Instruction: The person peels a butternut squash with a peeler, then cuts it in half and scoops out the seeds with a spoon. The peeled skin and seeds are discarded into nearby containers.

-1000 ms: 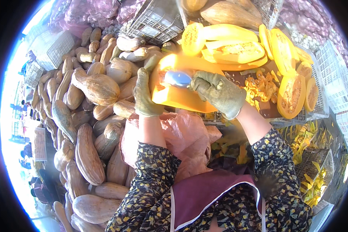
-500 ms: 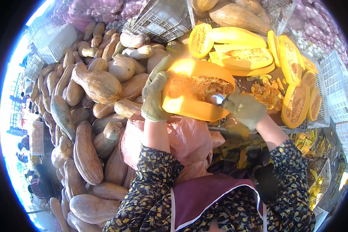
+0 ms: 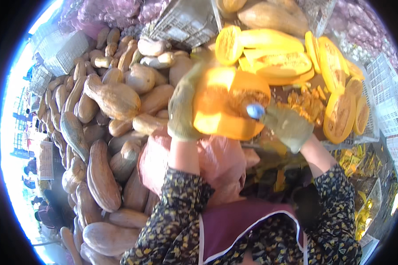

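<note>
A peeled orange squash piece [image 3: 214, 123] with a seedy hollow is held up in front of me. My left hand [image 3: 182, 108], in a greenish glove, is closed around its left end, with the fingertips hidden behind the flesh. My gloved right hand [image 3: 289, 126] grips a spoon [image 3: 255, 111] by its handle, which the fingers hide; its shiny, bluish-looking bowl is at the hollow's right side. Scooped orange pulp and seeds [image 3: 306, 106] lie on the board just beyond this hand. Around the pulp rest several peeled, halved squashes, such as the one at the right [image 3: 339, 117].
Unpeeled tan squashes [image 3: 112, 97] are heaped along my left. A pink sack [image 3: 216, 161] sits between my arms. Plastic crates stand at the back [image 3: 185, 24] and far right [image 3: 387, 84]. Yellow peelings [image 3: 351, 161] lie in a crate at the lower right.
The squash piece has shifted slightly right and turned, so its hollow faces more to the right. My left hand moved with it; the right hand with the spoon shifted slightly right.
</note>
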The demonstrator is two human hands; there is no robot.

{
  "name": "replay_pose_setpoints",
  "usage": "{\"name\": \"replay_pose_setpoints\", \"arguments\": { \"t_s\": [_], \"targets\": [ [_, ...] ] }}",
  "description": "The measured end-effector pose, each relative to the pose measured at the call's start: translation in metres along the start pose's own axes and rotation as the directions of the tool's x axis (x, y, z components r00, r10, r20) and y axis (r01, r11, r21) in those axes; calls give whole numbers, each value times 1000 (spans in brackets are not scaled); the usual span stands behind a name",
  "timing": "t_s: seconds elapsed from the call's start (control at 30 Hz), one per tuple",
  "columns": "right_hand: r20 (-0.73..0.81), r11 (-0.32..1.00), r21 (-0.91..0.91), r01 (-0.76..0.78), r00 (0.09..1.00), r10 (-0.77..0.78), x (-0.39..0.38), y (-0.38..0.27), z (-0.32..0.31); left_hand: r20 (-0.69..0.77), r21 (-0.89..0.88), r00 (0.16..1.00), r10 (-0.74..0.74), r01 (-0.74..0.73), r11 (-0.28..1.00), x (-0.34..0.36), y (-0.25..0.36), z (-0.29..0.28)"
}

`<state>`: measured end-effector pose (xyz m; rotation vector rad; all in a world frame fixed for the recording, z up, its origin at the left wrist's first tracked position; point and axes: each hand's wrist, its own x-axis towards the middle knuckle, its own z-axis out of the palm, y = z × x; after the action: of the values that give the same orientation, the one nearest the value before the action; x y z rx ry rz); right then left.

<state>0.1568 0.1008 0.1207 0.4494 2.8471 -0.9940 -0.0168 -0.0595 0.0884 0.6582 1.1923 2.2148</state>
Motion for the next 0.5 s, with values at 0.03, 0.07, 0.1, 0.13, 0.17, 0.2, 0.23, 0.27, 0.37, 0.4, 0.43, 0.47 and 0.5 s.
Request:
{"name": "replay_pose_setpoints", "arguments": {
  "t_s": [0.03, 0.07, 0.1, 0.13, 0.17, 0.2, 0.23, 0.27, 0.37, 0.4, 0.43, 0.47, 0.5],
  "targets": [
    [-49, 995, 62, 73, 996, -70, -1, -3, -1, 29, 344, 992, 127, -129, 930, 1, 0, 1],
    [-62, 992, 16, 126, 990, -125, 5, -5, 0, 106, 380, 970, 217, -241, 893, 1, -2, 3],
    [-74, 984, -31, 177, 981, -179, 9, -6, 2, 66, 135, 988, 140, -147, 980, 0, -3, 5],
    [4, 972, -144, 185, 983, -186, 17, -6, 6, -3, -121, 1000, 31, -31, 992, 1, -3, 8],
    [-38, 955, -143, 258, 963, -266, 22, -4, 11, 27, -138, 999, 42, -38, 990, -2, -3, 11],
    [1, 966, -166, 197, 980, -199, 25, -1, 17, 25, -152, 999, 21, -17, 988, -3, -2, 14],
    [-90, 974, -91, 207, 973, -215, 27, 4, 21, 24, -168, 1000, 8, -4, 986, -7, -3, 18],
    [-204, 957, 16, 291, 938, -282, 24, 9, 26, 3, -267, 966, -260, 252, 930, 1, 3, 16],
    [58, 779, -594, 202, 976, -209, 11, 25, 28, 50, -232, 999, 15, -3, 973, 4, 3, 19],
    [-22, 775, -583, 244, 949, -315, 11, 26, 26, 12, -198, 996, -88, 88, 976, 4, 2, 19],
    [-190, 912, -291, 290, 916, -352, 5, 26, 24, -26, -173, 982, -189, 182, 968, 11, 2, 17],
    [-196, 969, -114, 218, 951, -237, 11, 24, 20, -43, -44, 998, -41, 39, 998, 4, -2, 18],
    [-266, 956, 33, 290, 925, -272, 10, 20, 18, -59, 96, 994, 96, -90, 991, 6, -5, 18]
  ]
}}
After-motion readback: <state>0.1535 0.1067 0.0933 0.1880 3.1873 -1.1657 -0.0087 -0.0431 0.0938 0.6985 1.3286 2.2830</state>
